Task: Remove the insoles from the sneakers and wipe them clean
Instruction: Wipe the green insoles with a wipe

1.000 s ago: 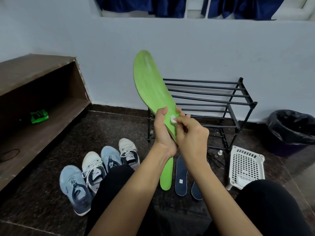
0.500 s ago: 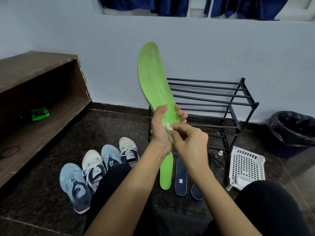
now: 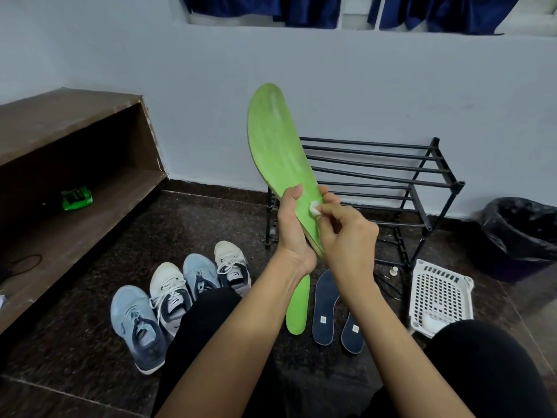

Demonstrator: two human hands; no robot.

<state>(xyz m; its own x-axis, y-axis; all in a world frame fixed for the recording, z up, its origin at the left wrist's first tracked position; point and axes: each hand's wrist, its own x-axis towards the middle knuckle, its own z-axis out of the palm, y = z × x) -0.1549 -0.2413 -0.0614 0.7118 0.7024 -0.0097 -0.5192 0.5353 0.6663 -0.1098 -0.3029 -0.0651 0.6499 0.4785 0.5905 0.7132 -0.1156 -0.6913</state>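
My left hand [image 3: 294, 229] grips the heel end of a green insole [image 3: 275, 146], which stands upright in front of me with whitish streaks on its face. My right hand [image 3: 346, 233] pinches a small white wipe [image 3: 315, 208] and presses it against the insole near the heel. On the floor lie a second green insole [image 3: 298, 309] and two dark blue insoles [image 3: 324, 309], partly hidden by my arms. Several sneakers [image 3: 168, 297], blue and white, stand in a row at lower left.
A black metal shoe rack [image 3: 391, 176] stands against the wall behind the insole. A white perforated basket [image 3: 438, 294] sits at right, a black-lined bin [image 3: 521, 233] beyond it. A brown wooden shelf [image 3: 75, 176] at left holds a green packet [image 3: 77, 198].
The insole has tilted slightly and my right hand has slid the wipe a little along its heel area; both hands keep their hold.
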